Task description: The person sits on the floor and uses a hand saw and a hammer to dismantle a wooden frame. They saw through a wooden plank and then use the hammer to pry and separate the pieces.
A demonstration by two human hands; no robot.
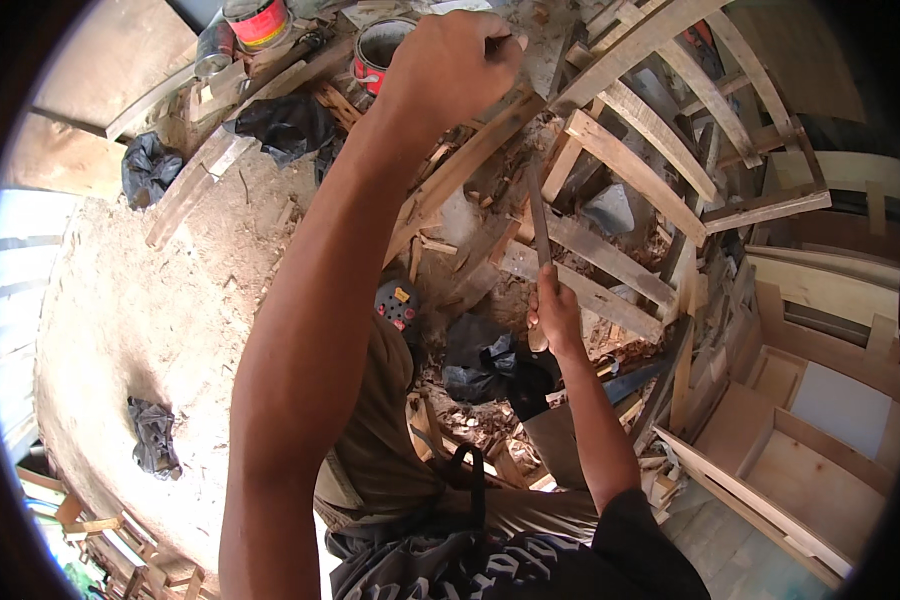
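The person's left hand point(450, 65) is raised and closed in a fist around something small at the top of a curved wooden slat point(470, 160); what it holds I cannot tell. The right hand point(555, 315) is lower, its fingers wrapped tight around the handle of a long flat file point(539, 215), which points up between the slats of an unfinished wooden frame point(650, 130). Behind the left hand stands an open red paint can point(382, 50). Black plastic bags point(285, 125) lie on the dusty ground point(140, 310) near it. An open wooden box point(810, 470) is at the right.
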